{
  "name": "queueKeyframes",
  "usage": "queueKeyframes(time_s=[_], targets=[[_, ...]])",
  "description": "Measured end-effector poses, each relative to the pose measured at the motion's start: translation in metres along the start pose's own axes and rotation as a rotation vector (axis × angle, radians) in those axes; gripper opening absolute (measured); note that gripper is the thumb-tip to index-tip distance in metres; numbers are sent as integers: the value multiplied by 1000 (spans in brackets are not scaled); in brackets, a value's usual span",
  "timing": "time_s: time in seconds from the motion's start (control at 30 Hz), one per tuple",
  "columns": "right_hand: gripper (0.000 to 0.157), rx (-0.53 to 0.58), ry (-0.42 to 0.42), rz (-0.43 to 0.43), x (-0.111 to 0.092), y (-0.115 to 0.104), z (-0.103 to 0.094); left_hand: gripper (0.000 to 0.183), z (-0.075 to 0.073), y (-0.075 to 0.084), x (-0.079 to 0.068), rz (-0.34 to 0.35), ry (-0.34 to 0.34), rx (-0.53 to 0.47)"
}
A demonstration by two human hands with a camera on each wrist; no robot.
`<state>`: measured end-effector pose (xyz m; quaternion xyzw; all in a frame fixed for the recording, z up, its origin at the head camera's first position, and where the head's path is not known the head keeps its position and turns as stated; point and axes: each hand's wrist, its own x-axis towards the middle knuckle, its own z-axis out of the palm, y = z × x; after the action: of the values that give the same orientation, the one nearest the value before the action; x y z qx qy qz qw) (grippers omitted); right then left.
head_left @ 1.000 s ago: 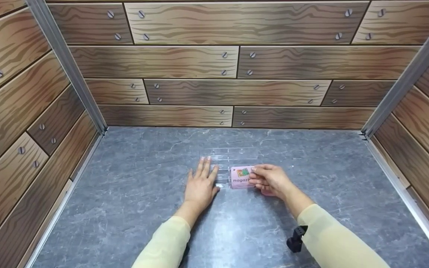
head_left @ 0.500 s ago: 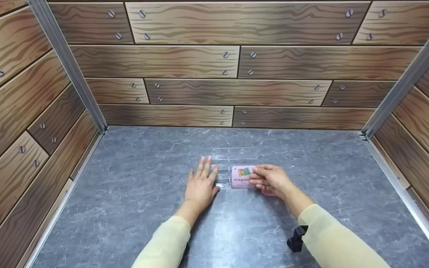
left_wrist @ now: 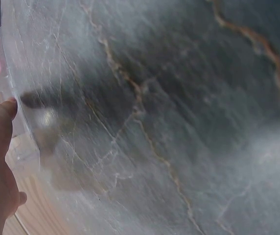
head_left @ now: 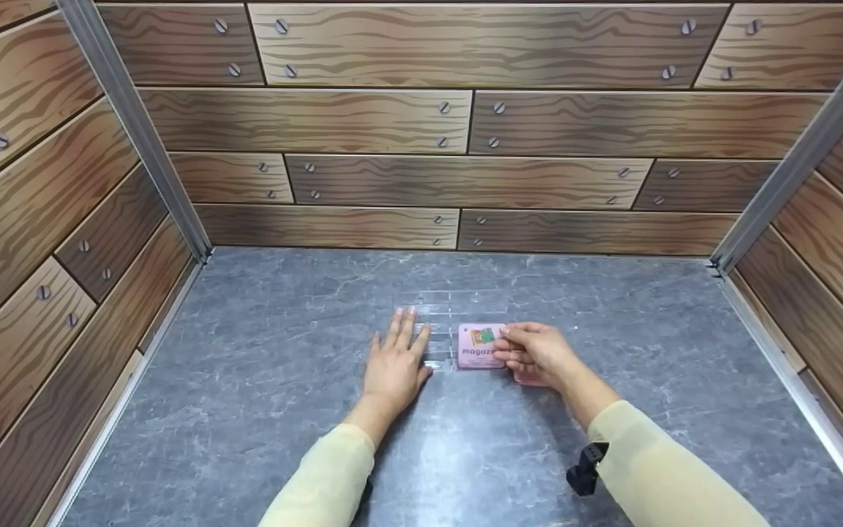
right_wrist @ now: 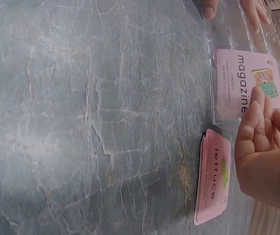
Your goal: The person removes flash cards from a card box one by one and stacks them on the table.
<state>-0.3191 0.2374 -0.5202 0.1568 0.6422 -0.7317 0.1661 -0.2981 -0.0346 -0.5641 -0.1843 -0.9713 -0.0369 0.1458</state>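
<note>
A pink flash card printed "magazine" lies over the right part of a clear plastic tray. My right hand pinches the card's right edge, thumb and fingertips partly covering the picture. On the tray's left part rests my left hand, palm down with fingers spread and straight. The left wrist view catches that hand's thumb at the tray's near edge. Under my right hand, mostly hidden in the head view, a stack of pink cards lies on the table with a "lettuce" card on top.
The grey marbled tabletop extends around the tray. Wood-print panels wall the back and both sides, with metal posts at the corners. A small black device hangs at the right sleeve.
The magazine card and my right hand have shifted slightly to the right. My left hand stays in place on the tray.
</note>
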Motion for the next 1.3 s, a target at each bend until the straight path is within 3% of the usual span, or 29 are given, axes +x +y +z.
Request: queueKeyframes(time_s=[0.27,0.67,1.3], targets=[[26,28,-13,-45,0,-2,-2,75,2,0,1,1,-15,25],[39,35,-8,-54,-4,-7,-6,75,3,-1,0,2,7,11],[36,61,-43,-96,-8,-21,-10,74,1,0,2,-3,-16,1]])
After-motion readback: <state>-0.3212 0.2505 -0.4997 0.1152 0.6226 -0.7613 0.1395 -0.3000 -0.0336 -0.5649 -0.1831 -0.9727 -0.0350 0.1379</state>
